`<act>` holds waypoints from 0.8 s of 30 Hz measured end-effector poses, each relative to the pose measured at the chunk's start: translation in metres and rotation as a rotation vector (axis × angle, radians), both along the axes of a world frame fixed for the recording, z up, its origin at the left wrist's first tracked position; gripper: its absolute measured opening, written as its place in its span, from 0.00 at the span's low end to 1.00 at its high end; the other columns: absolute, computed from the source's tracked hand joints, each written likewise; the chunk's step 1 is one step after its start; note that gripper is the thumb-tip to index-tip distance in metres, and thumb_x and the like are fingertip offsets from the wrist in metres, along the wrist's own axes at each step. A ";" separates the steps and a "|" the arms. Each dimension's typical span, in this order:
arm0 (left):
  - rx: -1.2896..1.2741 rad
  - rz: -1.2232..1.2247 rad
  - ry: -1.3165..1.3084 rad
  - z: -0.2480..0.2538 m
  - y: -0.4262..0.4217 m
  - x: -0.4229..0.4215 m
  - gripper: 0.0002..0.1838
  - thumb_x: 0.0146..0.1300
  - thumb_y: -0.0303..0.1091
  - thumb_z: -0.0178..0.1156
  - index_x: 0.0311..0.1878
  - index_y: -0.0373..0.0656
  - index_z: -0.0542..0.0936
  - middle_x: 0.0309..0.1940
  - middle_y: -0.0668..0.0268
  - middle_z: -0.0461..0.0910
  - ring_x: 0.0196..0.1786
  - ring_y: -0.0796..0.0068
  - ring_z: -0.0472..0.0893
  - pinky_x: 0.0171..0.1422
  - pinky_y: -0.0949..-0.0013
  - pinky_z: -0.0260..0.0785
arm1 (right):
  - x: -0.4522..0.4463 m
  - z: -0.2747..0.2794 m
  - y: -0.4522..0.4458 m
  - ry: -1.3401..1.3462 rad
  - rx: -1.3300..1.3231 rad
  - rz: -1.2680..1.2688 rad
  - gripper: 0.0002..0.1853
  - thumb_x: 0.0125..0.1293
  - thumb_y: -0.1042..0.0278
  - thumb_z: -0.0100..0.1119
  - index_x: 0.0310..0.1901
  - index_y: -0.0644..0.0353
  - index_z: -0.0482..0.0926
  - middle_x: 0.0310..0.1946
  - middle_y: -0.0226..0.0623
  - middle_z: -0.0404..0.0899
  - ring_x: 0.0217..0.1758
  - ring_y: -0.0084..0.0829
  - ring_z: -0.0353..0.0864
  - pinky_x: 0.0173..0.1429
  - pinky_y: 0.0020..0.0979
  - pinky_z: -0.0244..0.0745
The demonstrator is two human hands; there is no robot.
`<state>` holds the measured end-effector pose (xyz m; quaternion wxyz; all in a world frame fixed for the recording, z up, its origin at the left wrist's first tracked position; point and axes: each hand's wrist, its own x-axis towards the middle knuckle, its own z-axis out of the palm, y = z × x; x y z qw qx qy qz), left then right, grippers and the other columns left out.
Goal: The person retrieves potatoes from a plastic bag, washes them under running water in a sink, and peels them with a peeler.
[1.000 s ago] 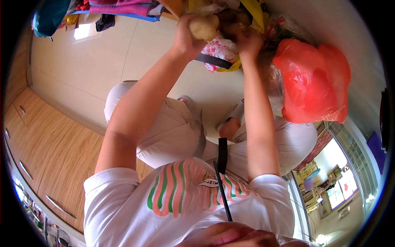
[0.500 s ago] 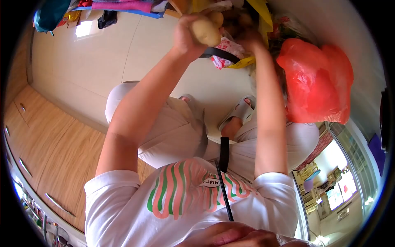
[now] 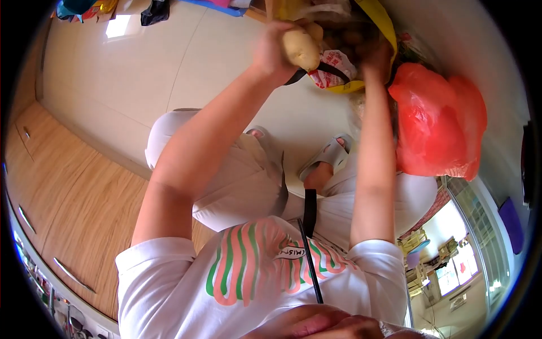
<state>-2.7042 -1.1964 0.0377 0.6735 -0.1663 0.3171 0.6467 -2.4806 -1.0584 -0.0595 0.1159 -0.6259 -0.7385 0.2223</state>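
Two pale, potato-like items are in my left hand (image 3: 272, 52); the nearer one (image 3: 301, 50) is oval and smooth, and the other shows just behind it. My left hand is closed around them beside the mouth of a yellow bag (image 3: 385, 21). Inside the bag my right hand (image 3: 374, 55) reaches down among dark, roundish items, its fingers blurred and hidden. A red-and-white plastic wrapper (image 3: 337, 63) lies at the near side of the bag, with a dark strap across it.
A bulging red plastic bag (image 3: 440, 121) stands right of my right forearm, against the wall. Wooden cabinets (image 3: 84, 209) line the left. A black bag (image 3: 155, 12) is on the tiled floor (image 3: 135, 73). My knees and sandalled feet are below my arms.
My left hand has moved right with the pale items in it. My right hand has shifted right and deeper into the yellow bag, whose mouth now shows wider.
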 end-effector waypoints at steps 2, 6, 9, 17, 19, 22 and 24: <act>-0.019 -0.020 -0.003 0.001 0.001 0.003 0.29 0.63 0.40 0.50 0.65 0.35 0.68 0.63 0.48 0.71 0.64 0.47 0.73 0.68 0.43 0.70 | 0.001 0.018 0.013 -0.018 0.022 -0.003 0.28 0.63 0.71 0.58 0.65 0.66 0.66 0.58 0.53 0.77 0.62 0.46 0.75 0.64 0.41 0.71; -0.036 -0.067 0.013 -0.003 0.003 0.009 0.27 0.62 0.43 0.52 0.62 0.40 0.71 0.57 0.53 0.75 0.59 0.52 0.76 0.65 0.48 0.71 | 0.000 -0.007 0.053 0.707 0.238 0.153 0.25 0.53 0.81 0.56 0.56 0.76 0.71 0.49 0.55 0.80 0.52 0.47 0.82 0.57 0.44 0.76; -0.014 -0.098 0.015 -0.003 0.006 0.013 0.23 0.61 0.45 0.54 0.56 0.44 0.75 0.50 0.58 0.77 0.54 0.57 0.77 0.59 0.51 0.73 | -0.009 -0.009 0.065 0.822 0.296 0.162 0.21 0.53 0.79 0.57 0.51 0.75 0.74 0.45 0.55 0.81 0.49 0.49 0.82 0.55 0.44 0.76; -0.103 -0.135 0.052 -0.006 0.017 0.019 0.22 0.58 0.48 0.56 0.51 0.44 0.74 0.47 0.58 0.77 0.51 0.57 0.78 0.58 0.52 0.73 | -0.010 -0.030 0.097 0.148 0.470 0.125 0.19 0.60 0.62 0.62 0.49 0.65 0.78 0.46 0.54 0.79 0.50 0.49 0.78 0.56 0.41 0.73; -0.069 -0.125 0.067 -0.007 0.019 0.019 0.22 0.58 0.48 0.56 0.50 0.44 0.74 0.46 0.58 0.77 0.50 0.57 0.78 0.57 0.52 0.73 | -0.010 -0.023 0.115 0.082 0.331 0.069 0.31 0.65 0.50 0.64 0.63 0.62 0.73 0.59 0.52 0.75 0.60 0.44 0.76 0.63 0.41 0.70; -0.037 -0.130 0.069 -0.005 0.019 0.019 0.24 0.60 0.45 0.55 0.55 0.40 0.71 0.49 0.55 0.77 0.52 0.54 0.78 0.58 0.50 0.73 | -0.043 -0.008 0.108 0.737 0.101 -0.022 0.26 0.66 0.53 0.61 0.60 0.61 0.77 0.55 0.55 0.78 0.59 0.51 0.77 0.62 0.43 0.70; 0.009 -0.143 0.091 -0.007 0.019 0.019 0.29 0.63 0.41 0.52 0.64 0.35 0.65 0.60 0.50 0.74 0.58 0.48 0.77 0.67 0.47 0.72 | -0.067 0.064 0.073 0.302 -0.055 0.075 0.22 0.65 0.54 0.62 0.54 0.62 0.81 0.50 0.56 0.81 0.56 0.53 0.79 0.62 0.45 0.71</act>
